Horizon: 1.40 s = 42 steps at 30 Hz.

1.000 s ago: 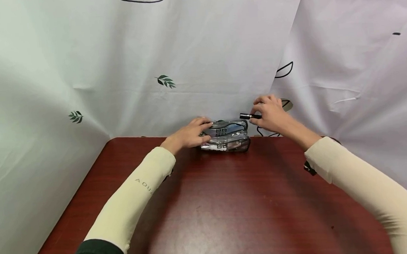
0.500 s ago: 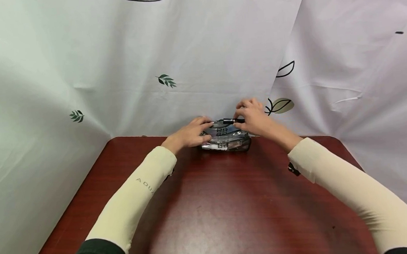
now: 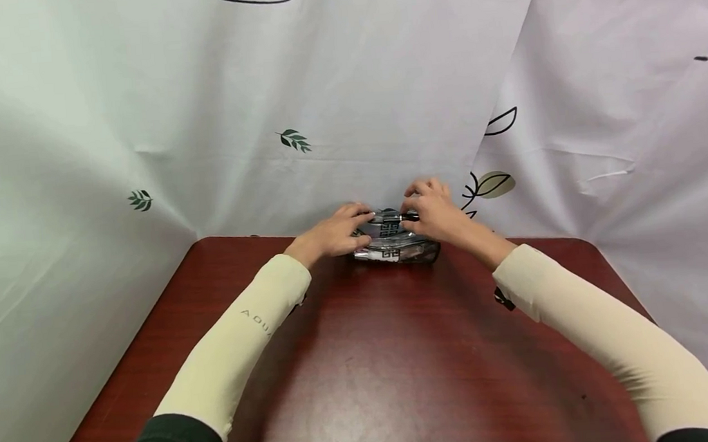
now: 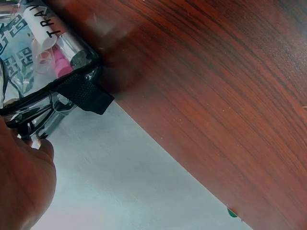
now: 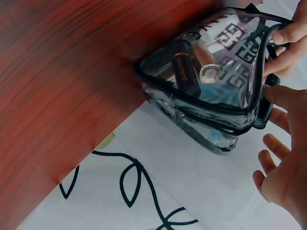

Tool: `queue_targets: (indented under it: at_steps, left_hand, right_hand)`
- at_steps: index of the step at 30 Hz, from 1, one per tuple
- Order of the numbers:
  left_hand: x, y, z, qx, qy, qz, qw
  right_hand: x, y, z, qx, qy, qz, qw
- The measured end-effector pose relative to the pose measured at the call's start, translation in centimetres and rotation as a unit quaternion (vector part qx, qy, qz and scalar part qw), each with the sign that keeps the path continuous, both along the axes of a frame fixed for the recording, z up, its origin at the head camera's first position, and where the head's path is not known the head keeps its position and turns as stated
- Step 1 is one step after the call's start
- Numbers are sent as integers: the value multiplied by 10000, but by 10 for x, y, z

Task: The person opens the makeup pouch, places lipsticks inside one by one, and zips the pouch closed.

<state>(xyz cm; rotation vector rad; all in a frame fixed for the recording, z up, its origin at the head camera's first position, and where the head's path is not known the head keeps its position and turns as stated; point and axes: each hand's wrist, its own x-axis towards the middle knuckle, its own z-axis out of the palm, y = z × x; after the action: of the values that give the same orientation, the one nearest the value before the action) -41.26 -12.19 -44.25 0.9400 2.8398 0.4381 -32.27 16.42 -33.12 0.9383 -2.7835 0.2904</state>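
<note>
A clear toiletry bag [image 3: 397, 254] with black trim stands at the table's far edge, its top opened. My left hand [image 3: 333, 233] pinches the bag's rim on the left side. At the bag's mouth my right hand [image 3: 433, 213] holds a slim black cosmetic tube [image 3: 409, 217] between thumb and fingers. The right wrist view shows the right thumb beside the rim, other fingers spread away from the bag. Inside the bag lie a black item with orange lettering [image 5: 184, 72], a white tube [image 4: 39, 26] and a pink piece [image 4: 61, 64]. How deep the black tube sits is unclear.
The bag stands on a dark red wooden table [image 3: 396, 356]. Close behind its far edge hangs a white printed cloth [image 3: 345, 110], and more cloth [image 3: 53, 286] runs along the left side.
My right hand has moved left with the black tube, from beside the bag to over its mouth. The left hand has stayed on the bag's rim.
</note>
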Motion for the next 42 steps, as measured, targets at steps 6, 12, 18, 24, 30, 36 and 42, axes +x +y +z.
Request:
queue_targets:
  at_steps: [6, 12, 18, 24, 30, 36, 42]
  left_hand:
    - [-1, 2, 0, 42, -33, 11, 10000]
    - [0, 3, 2, -27, -109, -65, 9999]
    - [19, 10, 20, -83, -15, 74, 9999]
    - [79, 28, 74, -228, 164, 297, 9992]
    - [88, 54, 78, -515, 1057, 682, 9907]
    - [89, 87, 72, -138, 1113, 830, 9902]
    - [92, 105, 68, -365, 793, 806, 9929]
  right_hand:
    - [2, -6, 1, 35, -169, 17, 9999]
    - [2, -6, -1, -26, -148, 34, 9999]
    - [0, 8, -2, -386, -13, -130, 9992]
    - [-3, 33, -11, -1037, -50, -475, 9935]
    - [-14, 64, -31, -1674, -308, -816, 9820]
    - [-52, 95, -81, -2127, -469, -841, 9724]
    - [-46, 93, -94, -1835, -1884, -1097, 9585]
